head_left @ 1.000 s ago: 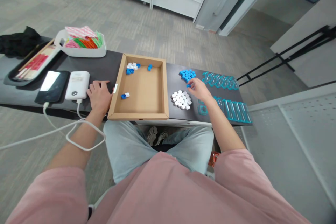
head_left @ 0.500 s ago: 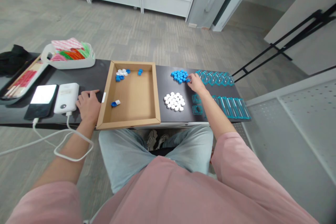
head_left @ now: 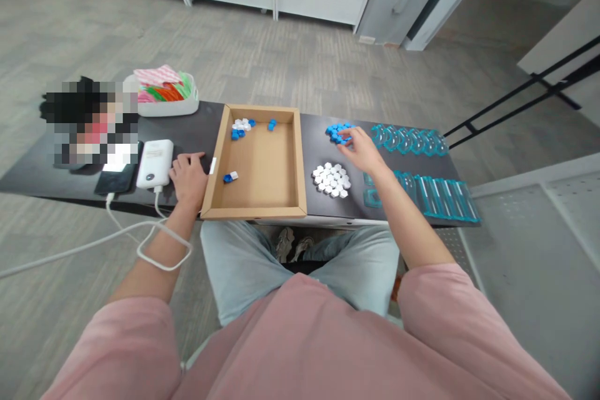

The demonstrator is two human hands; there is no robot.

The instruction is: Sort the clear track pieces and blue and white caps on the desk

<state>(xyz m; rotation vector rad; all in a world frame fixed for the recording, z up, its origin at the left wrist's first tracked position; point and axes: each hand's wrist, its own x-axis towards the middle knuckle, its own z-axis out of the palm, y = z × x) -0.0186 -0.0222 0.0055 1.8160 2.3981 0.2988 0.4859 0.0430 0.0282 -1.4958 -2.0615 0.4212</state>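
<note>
My right hand [head_left: 362,149] reaches to the cluster of blue hexagonal pieces [head_left: 336,132] on the black table, its fingertips touching the pile's right side; whether it grips one I cannot make out. A patch of white hexagonal pieces [head_left: 332,179] lies just in front of it. My left hand [head_left: 188,176] rests flat on the table, fingers apart, against the left wall of the shallow cardboard tray [head_left: 256,206]. Inside the tray lie a few blue and white pieces at the far left corner [head_left: 240,126] and a joined blue-white pair [head_left: 230,177].
Rows of clear teal plastic parts [head_left: 409,140] lie to the right, with more at the near right [head_left: 440,197]. A white power bank [head_left: 155,164] and phone [head_left: 117,176] with a cable sit left of my hand. A white basket of coloured packets [head_left: 164,92] stands at the back left.
My right hand has moved from between the two piles up onto the blue pile. The left hand stays by the tray. The camera has shifted.
</note>
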